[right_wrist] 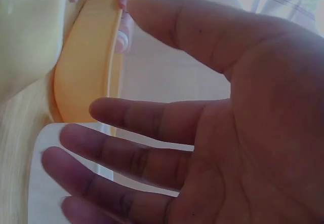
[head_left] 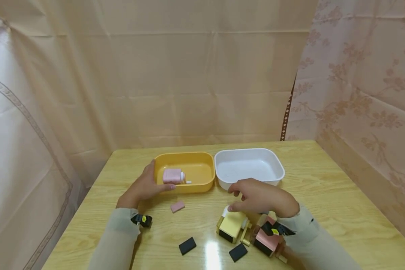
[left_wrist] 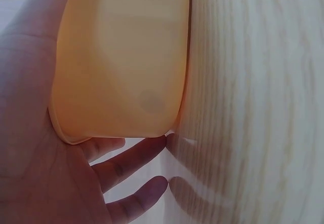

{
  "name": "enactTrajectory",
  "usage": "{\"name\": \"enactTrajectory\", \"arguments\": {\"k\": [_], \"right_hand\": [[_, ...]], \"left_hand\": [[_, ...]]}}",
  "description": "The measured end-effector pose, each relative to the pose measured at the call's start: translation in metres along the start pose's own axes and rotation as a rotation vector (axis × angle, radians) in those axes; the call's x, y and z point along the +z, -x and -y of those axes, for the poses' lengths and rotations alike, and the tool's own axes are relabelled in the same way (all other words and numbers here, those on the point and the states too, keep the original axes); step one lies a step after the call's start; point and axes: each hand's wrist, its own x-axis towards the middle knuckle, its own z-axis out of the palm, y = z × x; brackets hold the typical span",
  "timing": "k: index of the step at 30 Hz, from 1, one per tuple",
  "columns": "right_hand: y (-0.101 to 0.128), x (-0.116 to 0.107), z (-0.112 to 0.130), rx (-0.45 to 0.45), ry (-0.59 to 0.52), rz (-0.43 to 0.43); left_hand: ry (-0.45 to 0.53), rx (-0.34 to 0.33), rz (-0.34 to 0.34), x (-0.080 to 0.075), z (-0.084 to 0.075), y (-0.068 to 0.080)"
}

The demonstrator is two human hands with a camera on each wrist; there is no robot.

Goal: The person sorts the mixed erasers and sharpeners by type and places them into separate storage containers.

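1. My left hand [head_left: 145, 186] lay at the centre-left of the head view, fingers straight and together against the near left corner of the yellow tub [head_left: 202, 176], thumb at its rim.
2. A pink block [head_left: 173, 176] lay inside that tub, toward its left side.
3. The left wrist view showed the tub's wall against my palm, the fingers extended below it toward the wooden table [head_left: 324, 195].
4. My right hand [head_left: 261, 197] hovered at the lower centre, fingers relaxed and loosely spread, gripping nothing, just above a yellow toy block [head_left: 231, 224].
5. The white tub [head_left: 249, 167] sat touching the yellow one on its right.
6. A small pink piece [head_left: 177, 206] lay just below the yellow tub; two black pieces [head_left: 187, 246] and a pink toy block [head_left: 266, 242] lay near the bottom edge.
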Motion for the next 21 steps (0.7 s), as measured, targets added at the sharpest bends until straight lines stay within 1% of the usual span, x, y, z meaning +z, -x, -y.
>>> {"name": "enactTrajectory", "arguments": {"k": [9,14,16,21], "right_hand": [[0.008,0.007,-0.001,0.024,0.034,0.056],[0.01,0.013,0.001,0.08,0.051,0.086],[0.009,0.016,0.0,0.097,0.067,0.095],[0.009,0.022,-0.003,0.078,0.087,0.108]], "left_hand": [[0.004,0.013,0.002,0.001,0.001,0.0],[0.003,0.0,-0.002,0.001,0.001,-0.001],[0.009,0.005,-0.001,0.001,0.001,-0.001],[0.013,0.014,0.002,0.001,0.0,-0.001]]}}
